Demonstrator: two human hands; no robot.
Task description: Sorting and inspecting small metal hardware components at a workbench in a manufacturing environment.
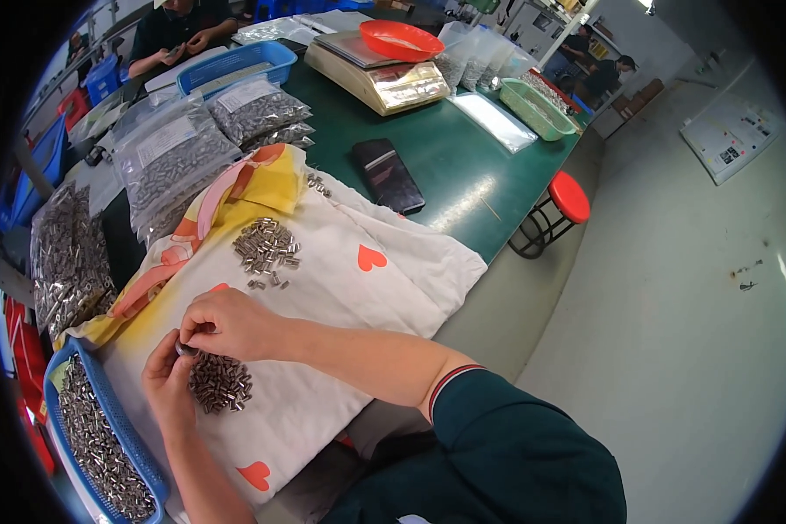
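My left hand (170,384) pinches a small round dark metal part (184,348) between thumb and fingers. Right above it, my right hand (231,323) is closed in a pinch, its fingertips meeting the part; whatever they grip is hidden. Beneath the hands, a dark pile of small metal cylinders (221,382) lies on a white cloth (323,349) printed with red hearts. Farther up the cloth is a second, shinier pile of small metal cylinders (266,247), a few strewn at its near edge.
At the lower left stands a blue basket (153,467) full of metal pieces. Clear bags of parts (170,153) crowd the left. On the green table (332,122) are a phone (388,175), a scale (375,79) with a red tray (402,40), and a green basket (533,105). Other people sit beyond.
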